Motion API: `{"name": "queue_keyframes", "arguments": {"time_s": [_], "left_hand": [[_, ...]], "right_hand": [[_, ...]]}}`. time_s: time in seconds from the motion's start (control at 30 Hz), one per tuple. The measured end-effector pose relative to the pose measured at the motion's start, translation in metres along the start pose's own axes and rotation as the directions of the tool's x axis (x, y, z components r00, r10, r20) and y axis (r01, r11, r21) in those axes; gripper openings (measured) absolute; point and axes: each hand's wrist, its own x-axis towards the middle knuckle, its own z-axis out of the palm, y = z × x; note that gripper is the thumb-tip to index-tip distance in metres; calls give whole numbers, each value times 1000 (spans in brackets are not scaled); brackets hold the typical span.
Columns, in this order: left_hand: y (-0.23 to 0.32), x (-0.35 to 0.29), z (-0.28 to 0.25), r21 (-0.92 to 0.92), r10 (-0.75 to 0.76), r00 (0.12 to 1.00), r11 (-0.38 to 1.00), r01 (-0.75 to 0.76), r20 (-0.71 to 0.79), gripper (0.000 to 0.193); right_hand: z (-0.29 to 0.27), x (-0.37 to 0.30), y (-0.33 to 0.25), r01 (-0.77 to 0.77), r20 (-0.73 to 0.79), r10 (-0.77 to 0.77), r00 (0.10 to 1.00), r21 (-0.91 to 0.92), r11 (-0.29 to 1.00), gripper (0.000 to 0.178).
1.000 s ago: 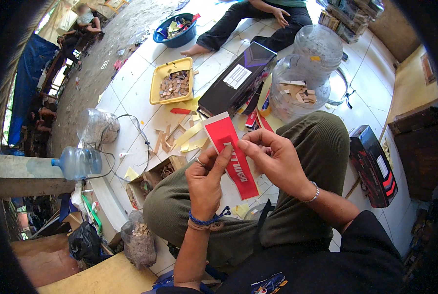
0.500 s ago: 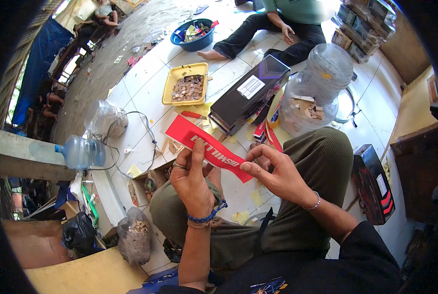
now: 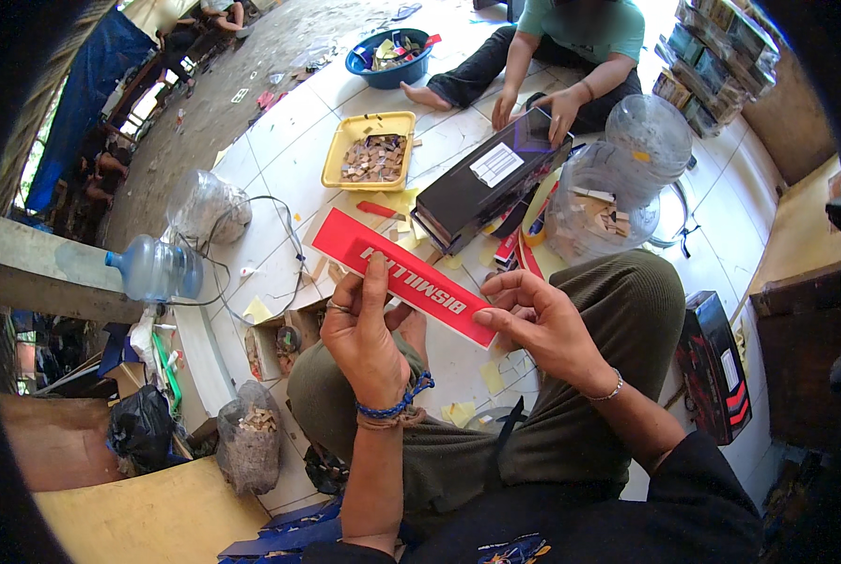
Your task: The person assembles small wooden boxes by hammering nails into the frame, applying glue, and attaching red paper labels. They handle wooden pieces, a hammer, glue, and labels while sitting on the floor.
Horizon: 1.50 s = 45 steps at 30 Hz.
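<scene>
A long red sticker strip (image 3: 411, 282) with white lettering is stretched between my hands, above my crossed legs. My left hand (image 3: 369, 329), wearing a ring, pinches it near the middle with the thumb on top. At the strip's right end, my right hand (image 3: 538, 324) grips the corner between thumb and fingers. The strip lies fairly flat and slants down to the right. Beyond it on the tiles is a long black box (image 3: 481, 179) with a white label. Red and yellow strips (image 3: 531, 230) lie beside that box.
A yellow tray (image 3: 329, 174) of small brown pieces stands near a red cutter (image 3: 377, 209). A blue basin (image 3: 387, 77) sits farther back. Clear plastic bottles (image 3: 599, 221) stand at right; another black box (image 3: 716, 367) is beside my knee. A co-worker (image 3: 571, 56) sits opposite.
The strip has gone from bent at its right end to nearly straight. Across from me, the co-worker has leaned forward and now has both hands at the long black box.
</scene>
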Motion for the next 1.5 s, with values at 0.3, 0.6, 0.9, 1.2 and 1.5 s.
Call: {"name": "queue_keyframes", "arguments": {"time_s": [0.3, 0.6, 0.9, 1.2, 1.5], "left_hand": [[1, 4, -3, 37, 5, 1000, 999, -5, 0, 16], [1, 4, -4, 64, -6, 1000, 998, 7, -26, 17], [3, 6, -5, 77, -59, 998, 995, 60, -4, 14], [1, 8, -5, 65, -92, 996, 994, 92, -7, 14], [1, 9, -4, 63, -117, 993, 991, 116, 14, 13]], "right_hand": [[0, 0, -7, 21, 39, -20, 999, -31, 999, 28], [-1, -1, -7, 4, 37, 1, 999, -117, 993, 28], [-4, -2, -11, 20, 30, -15, 999, -170, 985, 26], [-7, -4, -6, 74, 34, -69, 997, -216, 974, 23], [-10, -4, -8, 89, 84, -74, 994, -196, 977, 29]]}}
